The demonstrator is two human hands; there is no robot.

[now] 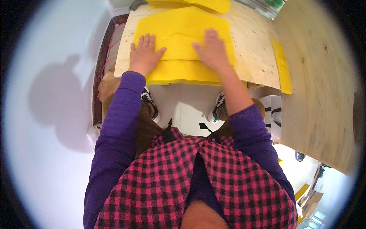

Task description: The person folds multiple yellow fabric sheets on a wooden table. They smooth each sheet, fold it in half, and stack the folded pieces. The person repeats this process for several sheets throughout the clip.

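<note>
A stack of yellow fabric sheets [183, 42] lies on a pale wooden table [253, 49], its near edge hanging slightly over the front. A crease runs across the top sheet near that edge. My left hand [145, 55] rests flat on the stack's left side, fingers spread. On the right side, my right hand [212, 49] is over the top sheet with its fingers stretched out, a little smeared by motion. Neither hand grips anything.
More yellow fabric [194, 4] lies at the table's far edge. A yellow strip [281, 65] hangs beside a tall plywood panel [320, 87] on the right. A white bag [275, 114] with black handles stands below. A white wall [49, 49] is on the left.
</note>
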